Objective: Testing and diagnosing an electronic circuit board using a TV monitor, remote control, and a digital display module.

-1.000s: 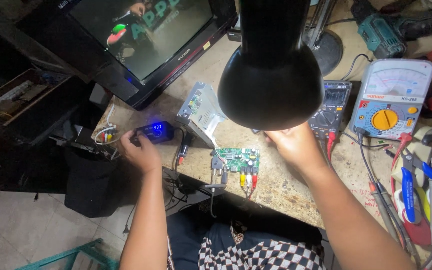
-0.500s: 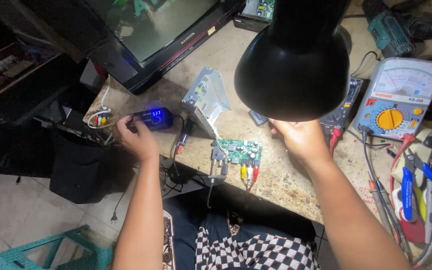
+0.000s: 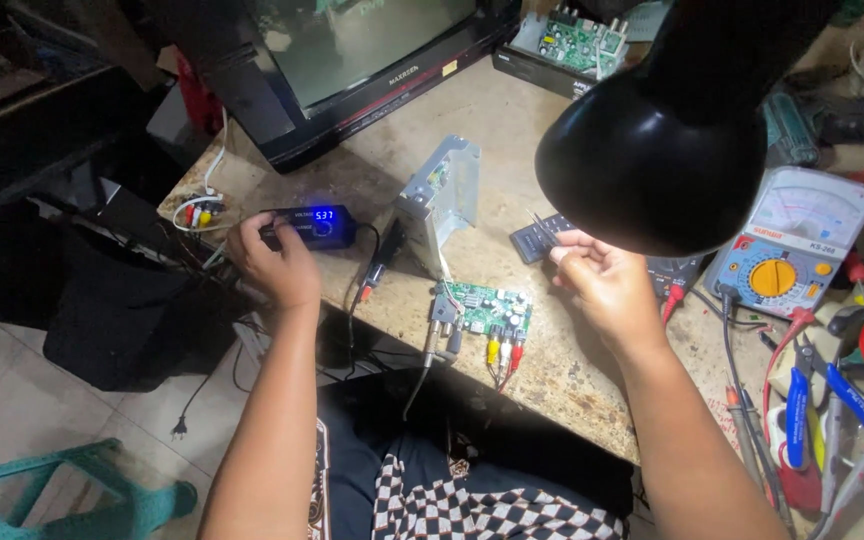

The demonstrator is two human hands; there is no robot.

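My left hand (image 3: 274, 266) grips the left end of a small black box (image 3: 318, 226) with a lit blue display, near the bench's left corner. My right hand (image 3: 604, 284) hovers under the black lamp shade (image 3: 652, 160) with its fingers pinched on a thin dark tool (image 3: 542, 226). The tool's tip lies over a flat dark keypad-like device (image 3: 532, 243). Between my hands lies a green circuit board (image 3: 488, 310) with red, yellow and white plugs at its front edge. Behind the board stands a tilted grey metal casing (image 3: 442, 198).
A dark television (image 3: 352, 60) stands at the back, with an open box holding another board (image 3: 572, 40) beside it. An analog multimeter (image 3: 794, 255) sits to the right. Pliers and screwdrivers (image 3: 842, 410) are piled at far right. Cables hang off the bench edge (image 3: 372, 330). A teal stool (image 3: 52, 490) is on the floor.
The view has swung so the lamp shade sits further right and higher. My left hand stays on the black box. My right hand has drawn slightly out from under the shade.
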